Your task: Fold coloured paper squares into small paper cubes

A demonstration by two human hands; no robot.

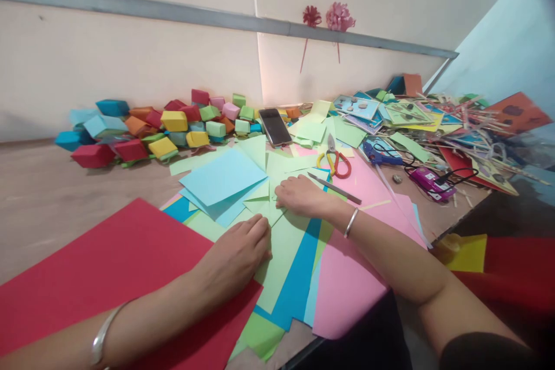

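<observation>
A small folded piece of light green paper (258,206) lies between my hands on larger light green sheets (280,260). My right hand (300,196) has its fingers curled down and pinched at the right edge of the folded piece. Just below and to the left, my left hand (240,251) is closed too, its fingertips turned in against the green paper and partly hidden. A folded light blue sheet (223,176) is beside the green piece. Behind my right hand lie a slim pen-like craft knife (336,188) and scissors (333,165) with red and yellow handles.
A big red sheet (108,266) lies under my left forearm, pink paper (347,272) under my right. Colourful paper boxes (173,121) are heaped along the wall. A phone (275,127), blue glue gun (384,153), purple power strip (431,183) and piled crafts (407,113) occupy the back and right.
</observation>
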